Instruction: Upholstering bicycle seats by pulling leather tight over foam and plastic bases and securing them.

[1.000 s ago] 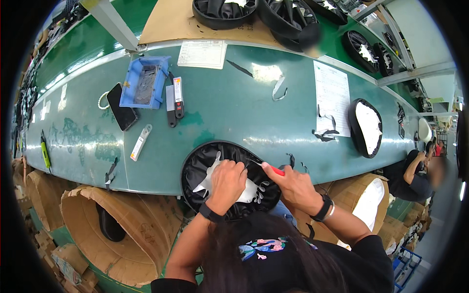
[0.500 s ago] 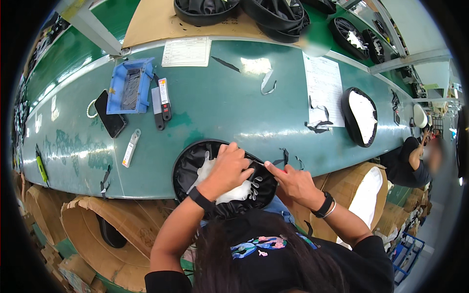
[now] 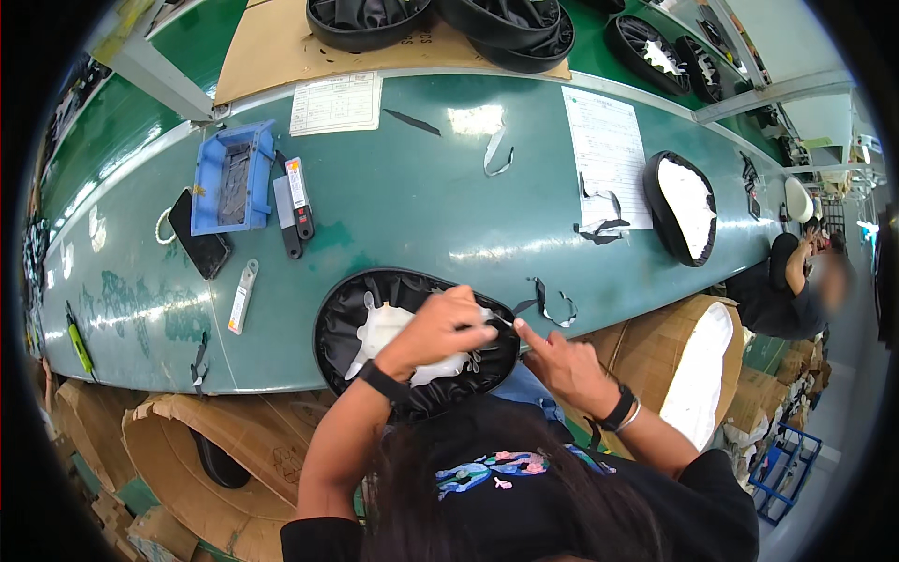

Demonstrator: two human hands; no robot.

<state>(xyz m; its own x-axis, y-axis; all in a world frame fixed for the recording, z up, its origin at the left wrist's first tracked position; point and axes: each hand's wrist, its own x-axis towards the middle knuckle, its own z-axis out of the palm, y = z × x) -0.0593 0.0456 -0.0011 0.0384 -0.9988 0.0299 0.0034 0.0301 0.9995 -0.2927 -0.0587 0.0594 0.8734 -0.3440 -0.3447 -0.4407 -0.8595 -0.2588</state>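
Observation:
An oval black cushion [image 3: 342, 323] with a gathered leather-like cover and a white shaped insert [image 3: 379, 332] rests between my body and the table's front edge. Over its right half is my left hand [image 3: 445, 328], fingers bent and drawn together, somewhat blurred; what they pinch is hidden. At the right rim my right hand [image 3: 567, 370] is closed round a slim tool with a thin bright tip [image 3: 507, 322], probably a knife, its handle mostly covered by the fingers. Black trimmed strips [image 3: 541, 302] lie just beyond that hand.
On the green table [image 3: 393, 206] lie a blue bin [image 3: 201, 201], a phone [image 3: 201, 244], utility knives [image 3: 298, 199], another pale knife [image 3: 243, 297], a green-handled tool [image 3: 79, 345] and papers [image 3: 609, 140]. Another cushion [image 3: 688, 211] sits right. Cardboard boxes [image 3: 215, 478] stand below. Someone [image 3: 796, 290] works far right.
My left hand has lifted off the cushion's far rim and come toward its inner right side. The right hand stays at the right rim, slightly lower. The view has shifted a little.

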